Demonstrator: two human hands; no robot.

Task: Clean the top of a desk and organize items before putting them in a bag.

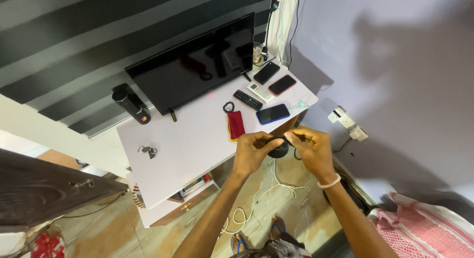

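Your left hand (251, 152) and right hand (312, 148) pinch a small round black device (278, 148) between closed fingertips, held just off the white table's (192, 154) front edge. Near that edge: blue phone (272, 114), red pouch (235, 124). Farther back: remote (247, 99), television (197, 63).
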